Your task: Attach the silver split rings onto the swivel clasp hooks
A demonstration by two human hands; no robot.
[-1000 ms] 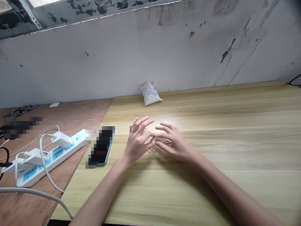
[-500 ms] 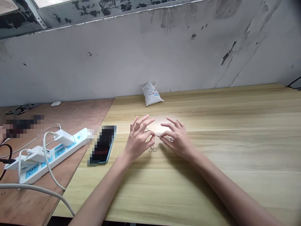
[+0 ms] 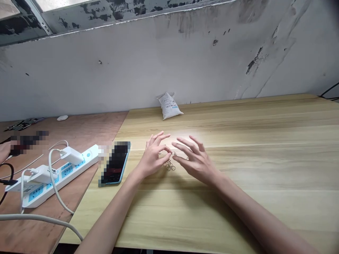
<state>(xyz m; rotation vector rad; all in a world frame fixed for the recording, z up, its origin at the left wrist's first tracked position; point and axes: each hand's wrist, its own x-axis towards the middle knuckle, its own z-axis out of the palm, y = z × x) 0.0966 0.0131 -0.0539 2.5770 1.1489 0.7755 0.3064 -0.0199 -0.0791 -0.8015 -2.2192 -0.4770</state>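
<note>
Just beyond the fingertips of the left hand (image 3: 153, 159), a tiny, silvery, ring-like metal piece (image 3: 174, 153) is seen; it appears to be pinched there, the thumb and forefinger being pressed together, though its exact shape is too small to be made out. Opposite that pinch, nothing is seen to be gripped by the right hand (image 3: 197, 163), whose thumb and forefinger are parted, the thumb tip just beside the piece. Below the pinch, a loose cluster of thin, round, brass-toned metal rings (image 3: 168, 168) is spread on the pale wood-grain tabletop (image 3: 238, 201). Under the right fingers, another small metal part (image 3: 188, 158) is mostly hidden.

For work this fine, the piece is best pinched only at its edge, so that most of it is left exposed to the right fingertips. Pressure from the right should be applied gently and in line, since so slight a part could easily be flicked away. Both hands are best held low, so that a dropped piece can be found close by. Left of the grip, a dark-screened, blue-edged phone (image 3: 116, 164) lies near the forearm but apart from it, so the elbow should not be swung outward.
</note>
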